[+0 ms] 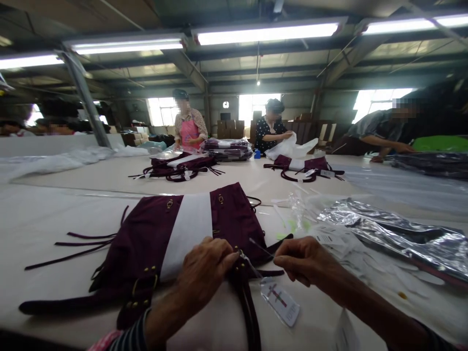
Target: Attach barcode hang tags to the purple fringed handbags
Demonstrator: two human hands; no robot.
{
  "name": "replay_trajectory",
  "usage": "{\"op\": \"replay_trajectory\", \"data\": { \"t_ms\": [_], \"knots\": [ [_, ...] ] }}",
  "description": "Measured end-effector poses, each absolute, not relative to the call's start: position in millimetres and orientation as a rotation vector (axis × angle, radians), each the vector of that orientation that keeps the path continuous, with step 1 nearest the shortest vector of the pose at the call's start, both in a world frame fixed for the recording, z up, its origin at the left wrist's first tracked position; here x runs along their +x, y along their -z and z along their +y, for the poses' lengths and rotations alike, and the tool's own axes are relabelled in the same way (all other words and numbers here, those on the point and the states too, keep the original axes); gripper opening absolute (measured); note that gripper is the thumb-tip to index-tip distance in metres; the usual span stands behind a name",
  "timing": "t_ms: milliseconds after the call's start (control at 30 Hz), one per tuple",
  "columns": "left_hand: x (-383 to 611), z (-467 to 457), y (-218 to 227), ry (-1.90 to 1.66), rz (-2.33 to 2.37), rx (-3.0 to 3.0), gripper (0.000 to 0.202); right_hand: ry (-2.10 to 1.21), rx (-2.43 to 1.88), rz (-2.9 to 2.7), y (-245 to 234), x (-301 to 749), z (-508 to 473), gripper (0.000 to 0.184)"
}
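A dark purple handbag [141,234] lies on the table before me, with a white paper band [192,219] around its middle. My left hand [208,265] rests on the bag's near right part, thumb and fingers closed at the metal fitting by the handle [246,307]. A white hang tag [281,302] with a printed picture hangs from that fitting by a string and lies on the table. My right hand [307,261], right of the bag, pinches a thin cord [261,247] whose free end points toward the fitting.
Loose white labels [369,258] and crumpled clear plastic lie to my right, beside a shiny plastic-wrapped package [398,234]. Across the table are more purple bags [179,163] and another banded bag [278,163]. Several co-workers stand at the far side, one handling a plastic bag [292,146].
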State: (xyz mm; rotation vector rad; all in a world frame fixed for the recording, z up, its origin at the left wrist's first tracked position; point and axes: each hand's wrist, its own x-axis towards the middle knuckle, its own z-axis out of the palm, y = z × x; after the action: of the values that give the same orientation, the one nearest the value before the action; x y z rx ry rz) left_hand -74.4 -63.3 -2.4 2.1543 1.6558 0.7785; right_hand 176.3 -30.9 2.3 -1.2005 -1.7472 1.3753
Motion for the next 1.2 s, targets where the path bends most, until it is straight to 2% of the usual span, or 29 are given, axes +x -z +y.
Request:
{"op": "replay_trajectory", "data": {
  "t_ms": [100,200,700,900,1200],
  "knots": [
    [-75,-50,12,-0.655,1.666,2.246,0.017,-1.145,-1.307,-2.034,-2,175,-14,0.021],
    [-69,-48,20,-0.691,1.685,2.135,0.007,-1.108,-1.346,-2.141,4,174,-4,0.021],
    [-77,-48,26,-0.800,1.533,1.871,0.002,-1.437,-1.347,-2.076,27,154,16,0.015],
    [-85,-39,19,-0.818,1.618,1.850,0.014,-1.638,-1.186,-1.904,40,146,19,0.018],
    [-88,-15,15,-0.562,1.605,2.140,0.011,-1.601,-1.244,-1.894,36,137,18,0.017]
  ]
}}
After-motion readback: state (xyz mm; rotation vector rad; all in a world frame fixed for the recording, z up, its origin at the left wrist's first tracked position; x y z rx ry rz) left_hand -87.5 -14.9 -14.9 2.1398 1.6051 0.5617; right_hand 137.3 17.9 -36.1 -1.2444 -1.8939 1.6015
